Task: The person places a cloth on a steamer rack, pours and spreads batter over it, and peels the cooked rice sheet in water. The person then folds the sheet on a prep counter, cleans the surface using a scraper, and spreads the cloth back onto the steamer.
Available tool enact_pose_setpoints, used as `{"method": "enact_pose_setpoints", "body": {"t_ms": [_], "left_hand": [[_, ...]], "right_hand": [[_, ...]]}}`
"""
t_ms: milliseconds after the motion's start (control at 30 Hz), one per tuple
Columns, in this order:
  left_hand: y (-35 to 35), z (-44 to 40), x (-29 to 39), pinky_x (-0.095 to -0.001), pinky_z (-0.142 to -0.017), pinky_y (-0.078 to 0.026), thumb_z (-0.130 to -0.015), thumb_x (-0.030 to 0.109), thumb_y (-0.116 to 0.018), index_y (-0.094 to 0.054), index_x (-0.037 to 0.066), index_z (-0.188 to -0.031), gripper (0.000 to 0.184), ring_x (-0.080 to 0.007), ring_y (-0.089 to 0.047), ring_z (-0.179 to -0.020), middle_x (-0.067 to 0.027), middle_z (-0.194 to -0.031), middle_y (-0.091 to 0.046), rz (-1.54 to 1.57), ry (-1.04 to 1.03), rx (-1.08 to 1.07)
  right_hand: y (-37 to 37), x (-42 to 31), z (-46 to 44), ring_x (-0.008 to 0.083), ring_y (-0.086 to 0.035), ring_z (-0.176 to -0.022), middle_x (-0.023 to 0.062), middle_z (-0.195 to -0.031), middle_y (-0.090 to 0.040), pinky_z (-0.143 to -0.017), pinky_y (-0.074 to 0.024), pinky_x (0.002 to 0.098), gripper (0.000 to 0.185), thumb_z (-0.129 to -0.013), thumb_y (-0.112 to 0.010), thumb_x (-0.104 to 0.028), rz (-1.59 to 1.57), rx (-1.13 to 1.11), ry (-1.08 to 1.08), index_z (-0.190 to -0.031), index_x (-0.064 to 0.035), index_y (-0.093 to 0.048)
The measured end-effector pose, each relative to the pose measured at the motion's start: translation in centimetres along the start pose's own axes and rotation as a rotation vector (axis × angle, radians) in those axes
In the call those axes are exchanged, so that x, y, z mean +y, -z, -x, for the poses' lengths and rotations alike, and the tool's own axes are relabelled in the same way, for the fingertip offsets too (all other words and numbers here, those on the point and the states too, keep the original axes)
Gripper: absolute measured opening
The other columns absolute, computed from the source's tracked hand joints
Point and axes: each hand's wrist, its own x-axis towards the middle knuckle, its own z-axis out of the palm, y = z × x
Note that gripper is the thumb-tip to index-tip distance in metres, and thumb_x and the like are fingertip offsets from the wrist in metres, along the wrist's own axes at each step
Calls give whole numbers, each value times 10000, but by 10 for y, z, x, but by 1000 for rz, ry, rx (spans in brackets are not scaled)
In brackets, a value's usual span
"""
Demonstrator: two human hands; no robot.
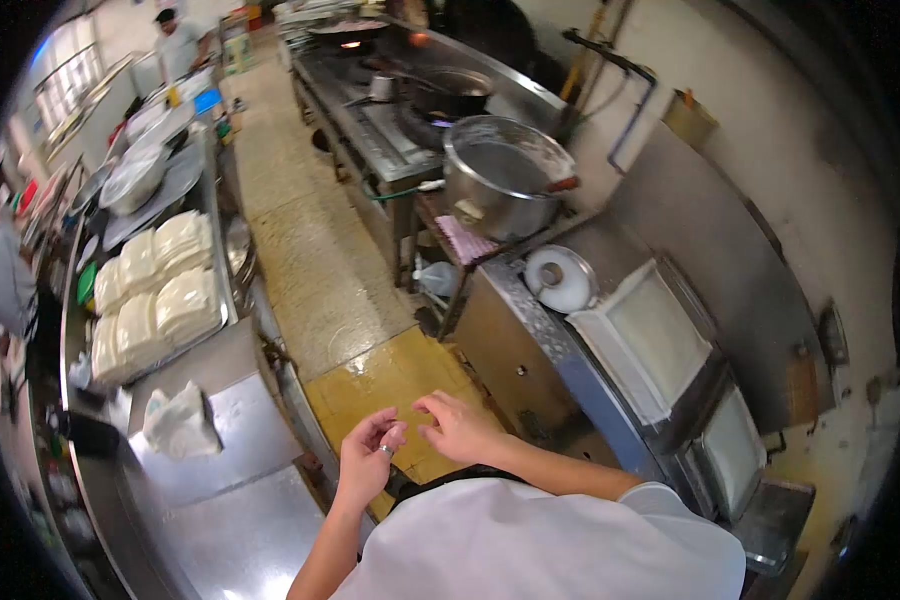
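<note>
My left hand (372,447), with a ring on one finger, is raised in front of my waist. Its fingers are loosely bent and hold nothing that I can see. Close beside it, my right hand (457,428) has half-curled fingers with nothing visible in them. The two hands face each other with a small gap between. Below them lies the yellow floor (400,385). To the left, a crumpled white cloth (182,420) rests on the steel table (245,440), out of reach of both hands as they stand.
Stacks of wrapped pale sheets (160,280) stand on the left table. At right are a large steel pot (505,170), a round white lidded container (560,280) and a cloth-lined tray (650,340). A lit stove (400,130) lies beyond. Two people (180,50) stand further off.
</note>
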Motion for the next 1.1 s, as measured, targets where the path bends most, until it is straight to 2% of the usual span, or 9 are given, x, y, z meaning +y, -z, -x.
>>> {"method": "enact_pose_setpoints", "body": {"t_ms": [267, 400, 500, 600, 767, 800, 867, 967, 1100], "left_hand": [[-140, -40, -9, -279, -839, -541, -1013, 81, -650, -595, -64, -1318, 342, -144, -664, -929, -105, -1095, -704, -112, 83, -268], [-233, -51, -33, -281, -792, -528, -1017, 119, -655, -588, -54, -1336, 368, -152, -669, -903, -113, -1101, -711, -212, 123, -434], [-307, -55, -51, -270, -779, -529, -1018, 131, -660, -603, -48, -1328, 362, -138, -663, -902, -99, -1104, -710, -280, 179, -536], [-376, -55, -76, -266, -757, -519, -1015, 137, -666, -608, -43, -1324, 362, -130, -658, -880, -94, -1102, -715, -316, 188, -634], [-465, -57, -126, -296, -772, -542, -1005, 160, -678, -611, -13, -1331, 376, -147, -686, -867, -93, -1076, -742, -409, 211, -776], [-476, -57, -126, -298, -769, -542, -1005, 159, -676, -612, -11, -1332, 375, -146, -686, -866, -88, -1072, -745, -429, 207, -799], [-496, -60, -125, -303, -765, -544, -1006, 156, -674, -613, -9, -1334, 372, -145, -687, -863, -79, -1065, -750, -469, 197, -843], [-522, -70, -125, -276, -752, -528, -998, 122, -676, -628, -12, -1301, 335, -133, -670, -856, -63, -992, -733, -478, 247, -834], [-547, -123, -123, -281, -723, -531, -1003, 138, -666, -633, -9, -1304, 337, -140, -682, -820, -67, -980, -734, -493, 102, -863]], "right_hand": [[73, 82, 100, 417, -598, -1167, 211, -1250, -602, -981, -493, 489, 388, -943, -665, -193, -81, 262, -154, -1273, -7, -583], [107, 140, 161, 424, -589, -1177, 218, -1250, -598, -995, -487, 491, 386, -938, -669, -186, -119, 379, -261, -1271, -8, -588], [123, 195, 205, 347, -664, -957, 201, -1172, -606, -852, -542, 432, 386, -890, -715, -130, -76, 552, -225, -1235, 8, -609], [146, 243, 254, 426, -592, -1173, 226, -1239, -599, -1002, -490, 485, 405, -907, -684, -173, -192, 599, -341, -1264, 0, -603], [207, 346, 379, 448, -582, -1161, 254, -1244, -588, -1016, -481, 505, 423, -878, -684, -168, 120, 993, -798, -1242, 28, -597], [210, 366, 402, 445, -586, -1149, 258, -1245, -589, -1008, -480, 518, 443, -864, -702, -179, 353, 1043, -901, -1232, 44, -595], [219, 403, 445, 436, -568, -1198, 251, -1255, -608, -1034, -469, 509, 507, -857, -737, -236, 346, 1067, -1121, -1249, 53, -596], [233, 421, 482, 433, -576, -1194, 260, -1232, -622, -1049, -455, 501, 527, -856, -747, -262, 231, 806, -1330, -1240, 65, -593], [216, 461, 505, 412, -653, -1059, 244, -1097, -700, -981, -494, 507, 444, -868, -730, -336, 375, 824, -1232, -1109, 33, -679]]}}
